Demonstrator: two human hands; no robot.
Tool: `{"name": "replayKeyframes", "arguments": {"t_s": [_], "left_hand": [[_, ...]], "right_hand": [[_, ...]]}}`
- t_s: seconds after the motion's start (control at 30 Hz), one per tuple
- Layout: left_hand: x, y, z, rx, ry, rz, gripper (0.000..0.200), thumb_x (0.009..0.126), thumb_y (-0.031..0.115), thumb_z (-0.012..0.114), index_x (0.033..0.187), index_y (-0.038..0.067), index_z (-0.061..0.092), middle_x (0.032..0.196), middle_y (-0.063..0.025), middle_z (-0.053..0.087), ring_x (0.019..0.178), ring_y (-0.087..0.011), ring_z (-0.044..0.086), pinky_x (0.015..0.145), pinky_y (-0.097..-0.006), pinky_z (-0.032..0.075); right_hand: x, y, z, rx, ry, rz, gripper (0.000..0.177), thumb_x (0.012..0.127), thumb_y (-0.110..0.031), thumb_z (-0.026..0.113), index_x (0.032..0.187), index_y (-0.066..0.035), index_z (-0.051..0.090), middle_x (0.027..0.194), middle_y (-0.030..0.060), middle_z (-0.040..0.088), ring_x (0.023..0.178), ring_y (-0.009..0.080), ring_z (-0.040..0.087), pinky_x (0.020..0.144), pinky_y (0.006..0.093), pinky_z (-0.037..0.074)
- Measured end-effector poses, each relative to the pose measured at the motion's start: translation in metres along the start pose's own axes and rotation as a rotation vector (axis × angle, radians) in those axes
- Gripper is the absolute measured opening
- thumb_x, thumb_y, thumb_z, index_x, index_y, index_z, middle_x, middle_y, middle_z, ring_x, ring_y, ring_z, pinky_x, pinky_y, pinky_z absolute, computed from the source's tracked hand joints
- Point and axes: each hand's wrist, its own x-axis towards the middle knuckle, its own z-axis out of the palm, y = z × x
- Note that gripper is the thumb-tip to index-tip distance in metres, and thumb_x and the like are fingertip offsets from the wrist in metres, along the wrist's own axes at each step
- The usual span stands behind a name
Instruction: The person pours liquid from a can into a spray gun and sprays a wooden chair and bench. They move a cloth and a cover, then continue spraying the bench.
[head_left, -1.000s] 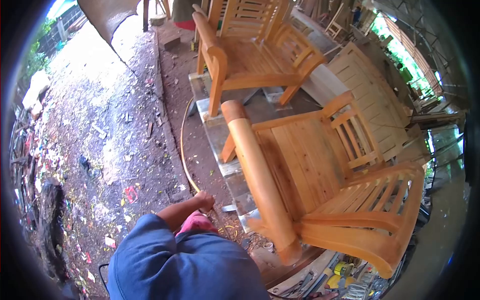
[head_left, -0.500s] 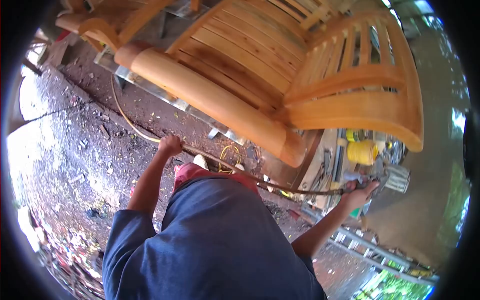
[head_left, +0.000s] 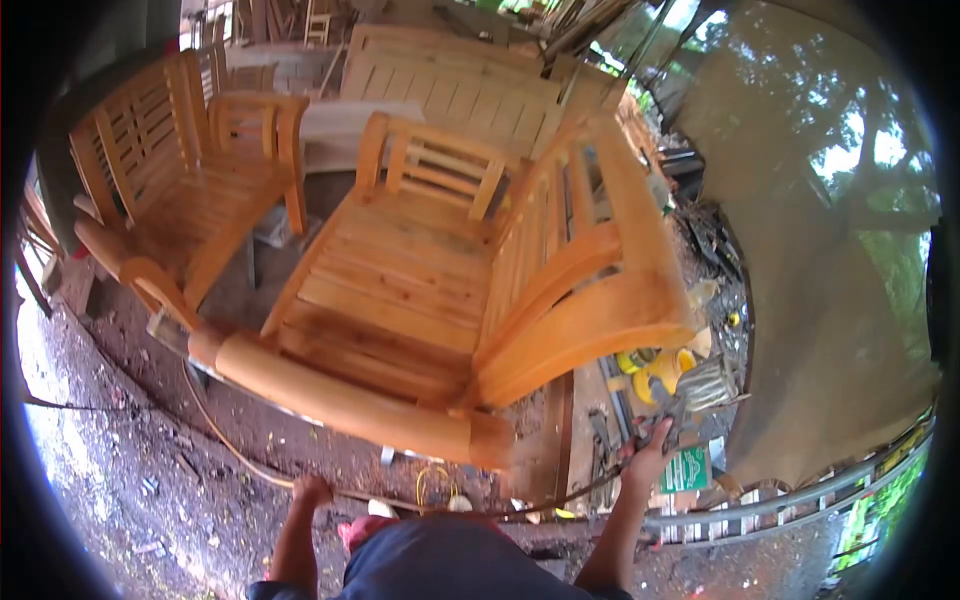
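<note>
At the lower left, my left hand (head_left: 313, 490) is closed around a thin brown hose (head_left: 372, 496). The hose runs across the front of my body to the right. My right hand (head_left: 648, 455) is wrapped round a metal spray gun (head_left: 672, 418) with the hose at its rear; the gun's details are blurred. Just beyond the hands stands an orange-brown wooden bench (head_left: 390, 265) with slatted seat and back. Its thick rounded front rail (head_left: 340, 395) lies nearest to me.
A second wooden bench (head_left: 225, 190) stands at the left. Beside my right hand are a metal can (head_left: 708, 383), yellow containers (head_left: 655, 375) and a green-labelled box (head_left: 686, 470). A ladder (head_left: 790, 515) lies at the lower right. A brown sheet (head_left: 820, 250) hangs at the right.
The view has tilted up and shifted, so more of both benches shows and my hands sit lower in it. Both hands keep their hold on the hose and the gun.
</note>
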Motion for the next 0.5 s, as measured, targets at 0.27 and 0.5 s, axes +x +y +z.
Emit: {"name": "replayKeyframes", "arguments": {"t_s": [0.27, 0.5], "left_hand": [[-0.019, 0.013, -0.015, 0.037, -0.017, 0.001, 0.045, 0.086, 0.04, 0.05, 0.109, 0.005, 0.067, 0.117, -0.0169, 0.062, 0.111, -0.0293, 0.06, 0.093, -0.0392, 0.047], [-0.009, 0.013, -0.014, -0.024, -0.054, -0.041, 0.047, 0.076, 0.039, 0.059, 0.109, 0.006, 0.067, 0.116, -0.0162, 0.063, 0.109, -0.0295, 0.06, 0.092, -0.0392, 0.048]], "right_hand": [[-0.003, 0.007, -0.006, -0.024, 0.115, 0.079, 0.044, 0.094, -0.039, 0.054, 0.108, -0.003, 0.036, 0.075, 0.0118, 0.058, 0.036, 0.0143, 0.038, 0.033, 0.0283, 0.032], [0.001, 0.007, -0.01, -0.033, 0.119, 0.096, 0.052, 0.092, -0.042, 0.056, 0.112, -0.002, 0.029, 0.078, 0.0135, 0.059, 0.037, 0.015, 0.039, 0.034, 0.0282, 0.033]]}}
